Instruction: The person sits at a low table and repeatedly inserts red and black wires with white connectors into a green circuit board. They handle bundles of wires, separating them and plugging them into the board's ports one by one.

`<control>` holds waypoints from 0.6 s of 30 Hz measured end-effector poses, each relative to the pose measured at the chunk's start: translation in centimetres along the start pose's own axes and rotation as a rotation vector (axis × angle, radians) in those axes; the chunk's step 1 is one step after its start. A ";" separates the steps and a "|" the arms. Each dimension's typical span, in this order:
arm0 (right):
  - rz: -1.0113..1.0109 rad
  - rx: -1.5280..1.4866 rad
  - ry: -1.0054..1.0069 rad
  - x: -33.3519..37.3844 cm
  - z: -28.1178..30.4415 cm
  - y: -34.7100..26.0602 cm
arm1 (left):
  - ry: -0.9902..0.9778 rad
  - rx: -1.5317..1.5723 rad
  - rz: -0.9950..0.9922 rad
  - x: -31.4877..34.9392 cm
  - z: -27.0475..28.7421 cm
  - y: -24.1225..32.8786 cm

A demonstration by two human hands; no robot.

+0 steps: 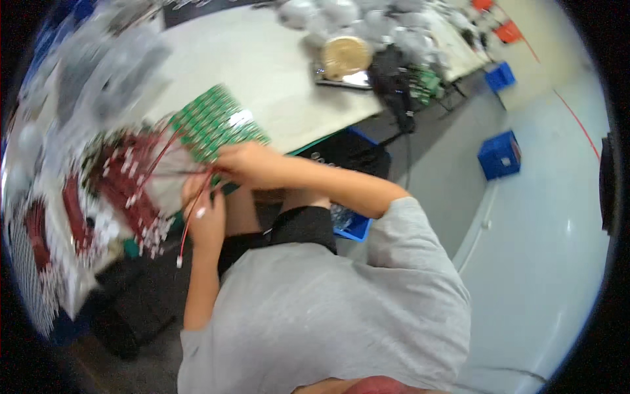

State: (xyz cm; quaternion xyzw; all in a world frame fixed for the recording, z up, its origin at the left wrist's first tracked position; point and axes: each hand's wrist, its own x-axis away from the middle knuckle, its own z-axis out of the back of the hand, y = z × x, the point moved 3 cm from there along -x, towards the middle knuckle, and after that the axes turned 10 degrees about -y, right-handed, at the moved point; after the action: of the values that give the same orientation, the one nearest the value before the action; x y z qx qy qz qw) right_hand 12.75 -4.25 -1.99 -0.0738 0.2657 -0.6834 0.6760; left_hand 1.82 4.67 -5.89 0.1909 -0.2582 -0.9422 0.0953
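Red and black cables [189, 226] with small white connectors run between my two hands at the table's near edge. My right hand [248, 163] is closed on them, just in front of a green circuit board panel [213, 121] lying on the table. Lower and to the left, my left hand [205, 207] is closed around the same cables, one end dangling below it with a white plug. Motion blurs the fingers a little. Beside my left hand lies a large bundle of dark red cables [128, 180] with white plugs.
More red cable bundles [77, 213] lie at the left. Clear plastic bags [108, 72] cover the far left of the white table [256, 52]. A round yellowish reel [346, 56] sits at the back. Blue bins [500, 155] stand on the floor at right; another blue bin [357, 226] is under the table.
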 end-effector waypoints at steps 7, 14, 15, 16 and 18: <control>0.182 0.291 0.000 0.6 0.4 -0.7 | -0.111 -0.009 0.091 -0.1 -0.9 -0.3; 0.214 0.299 0.042 0.6 -0.1 -0.3 | -0.063 0.035 0.043 0.1 -0.5 0.1; 0.217 0.294 0.050 0.6 -0.1 -0.3 | -0.051 0.057 0.036 0.0 -0.3 0.4; 0.219 0.290 0.058 0.7 -0.1 -0.2 | -0.040 0.079 0.030 -0.2 -0.2 0.5; 0.232 0.279 0.070 0.8 -0.1 -0.3 | -0.058 0.068 0.011 -0.3 -0.1 0.5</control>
State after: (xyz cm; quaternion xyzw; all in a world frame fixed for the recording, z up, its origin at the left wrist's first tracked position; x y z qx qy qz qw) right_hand 12.42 -5.02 -2.13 0.0756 0.1982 -0.6331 0.7444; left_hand 2.13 4.30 -5.64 0.1655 -0.2937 -0.9375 0.0866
